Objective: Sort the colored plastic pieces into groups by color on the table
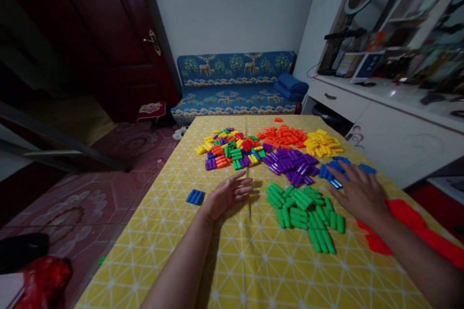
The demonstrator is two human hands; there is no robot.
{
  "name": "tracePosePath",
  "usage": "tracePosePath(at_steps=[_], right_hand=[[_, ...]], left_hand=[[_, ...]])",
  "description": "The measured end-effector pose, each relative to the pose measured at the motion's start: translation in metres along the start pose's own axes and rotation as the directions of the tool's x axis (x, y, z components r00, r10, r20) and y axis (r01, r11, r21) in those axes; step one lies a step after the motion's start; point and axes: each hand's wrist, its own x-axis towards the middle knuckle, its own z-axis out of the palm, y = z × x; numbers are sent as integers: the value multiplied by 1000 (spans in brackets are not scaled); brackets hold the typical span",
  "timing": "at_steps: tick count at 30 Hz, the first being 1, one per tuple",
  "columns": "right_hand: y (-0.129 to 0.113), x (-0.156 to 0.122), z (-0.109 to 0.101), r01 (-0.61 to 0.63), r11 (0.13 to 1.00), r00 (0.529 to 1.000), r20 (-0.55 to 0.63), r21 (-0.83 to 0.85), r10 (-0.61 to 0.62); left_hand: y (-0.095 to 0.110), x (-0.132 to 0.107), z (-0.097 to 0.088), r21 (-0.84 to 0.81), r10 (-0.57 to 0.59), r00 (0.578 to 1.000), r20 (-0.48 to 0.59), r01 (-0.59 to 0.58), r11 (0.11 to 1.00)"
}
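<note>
My left hand (229,195) rests on its edge on the yellow tablecloth, fingers apart and holding nothing. Just left of it lies a blue ribbed plastic piece (195,197). My right hand (358,192) reaches over the blue pieces (331,172), palm down with spread fingers; what lies under the palm is hidden. Between my hands spreads a pile of green pieces (304,207). Beyond it are piles of purple pieces (291,165), orange pieces (282,136) and yellow pieces (322,144). A mixed-colour pile (234,148) sits farther off, ahead of my left hand. Red pieces (406,219) lie under my right forearm.
The table (224,270) has a yellow patterned cloth. Past its far edge stands a blue sofa (235,91). A white dresser (406,130) runs along the right side. At left are a dark red door (108,34), a small stool (151,110) and a metal frame (54,153).
</note>
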Motion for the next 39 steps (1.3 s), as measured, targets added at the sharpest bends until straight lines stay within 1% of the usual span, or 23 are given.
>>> tracePosePath(at_steps=[3,7,10,12,14,15,17,18,20,22,23,24,26,28,30,32,33,34,35,36,37,38,39], right_hand=[[-5,14,15,-66,998,990,122,-22,68],[8,29,34,-151,988,965,217,-5,149],[16,39,34,-205,978,951,239,23,194],[8,45,26,-254,967,942,235,23,241],[-16,46,12,-268,961,948,195,70,250],[-35,45,5,-242,961,962,165,133,219],[-86,37,-9,-101,936,994,73,338,81],[-115,29,-14,-6,888,999,33,459,-10],[-174,11,-20,90,746,996,-55,660,-71],[-224,-8,-22,93,632,996,-79,770,-50],[-242,-15,-23,83,595,996,-83,799,-27],[-256,-21,-23,72,574,996,-85,815,-4],[-269,-26,-23,63,564,996,-91,823,22],[-270,-26,-21,80,577,995,-104,812,7],[-266,-23,-18,103,590,993,-114,800,-20],[-262,-22,-14,111,596,992,-120,795,-26],[-261,-21,-13,110,595,992,-121,796,-22],[-260,-21,-12,109,591,992,-122,799,-18],[-261,-22,-12,109,586,992,-122,803,-17],[-261,-22,-12,108,582,993,-121,806,-17],[-261,-22,-13,107,579,993,-117,808,-20],[-262,-23,-14,105,579,993,-112,809,-24],[-262,-23,-15,104,579,994,-107,809,-29]], left_hand=[[0,-1,0,-8,2,1000,-2,-2,1000],[-1,-1,-1,-12,4,1000,7,-4,1000],[-1,-1,-1,-8,10,1000,9,-10,1000],[-1,0,-1,-7,10,1000,5,-10,1000],[-1,1,-1,-3,1,1000,2,-1,1000],[-1,1,-1,-1,-5,1000,1,5,1000],[-1,1,-1,-1,-5,1000,-4,5,1000],[-1,1,-1,-3,-3,1000,-6,3,1000],[-2,1,0,-8,5,1000,-6,-5,1000],[-4,0,1,-9,22,1000,-17,-22,1000],[-5,0,1,-6,37,999,-36,-38,999],[-6,0,2,1,58,996,-68,-58,998],[-7,1,3,44,122,978,-170,-116,992],[-5,3,3,164,241,920,-309,-198,966],[1,1,1,379,407,809,-425,-249,891],[13,-6,-2,630,585,668,-461,-218,746],[21,-11,-4,741,664,599,-447,-169,650],[28,-19,-7,835,727,548,-414,-89,543],[36,-27,-9,905,771,513,-377,28,424],[42,-37,-12,939,791,507,-343,159,305],[47,-46,-16,938,779,539,-322,292,186],[49,-55,-19,909,738,588,-332,408,84],[50,-63,-22,875,686,631,-362,483,17]])
